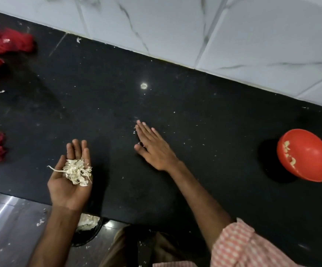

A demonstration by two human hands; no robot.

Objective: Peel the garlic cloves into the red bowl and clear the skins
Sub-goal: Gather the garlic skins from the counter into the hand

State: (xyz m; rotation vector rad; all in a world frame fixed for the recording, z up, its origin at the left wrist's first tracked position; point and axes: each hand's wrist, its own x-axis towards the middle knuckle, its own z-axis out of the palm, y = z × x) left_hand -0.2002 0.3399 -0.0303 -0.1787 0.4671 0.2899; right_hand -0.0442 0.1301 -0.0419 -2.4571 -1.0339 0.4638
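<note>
Left hand (69, 182) at 7 o'clock lies palm-up, loosely cupped under heaped garlic skins (77, 171), right hand (152, 149) is flat and empty on the black surface (194, 105), red bowl (310, 151) sits at 3 o'clock, so sweep stray flecks (134, 132) low and gently toward that palm.

Open room runs across the middle of the black counter (175, 89), between the red mesh bags (8, 43) at the left and the red bowl (306, 157) far right. The tiled wall (233, 35) closes the back. The right hand (154, 151) lies flat mid-counter, and the left hand (67, 189) is over the near edge.
</note>
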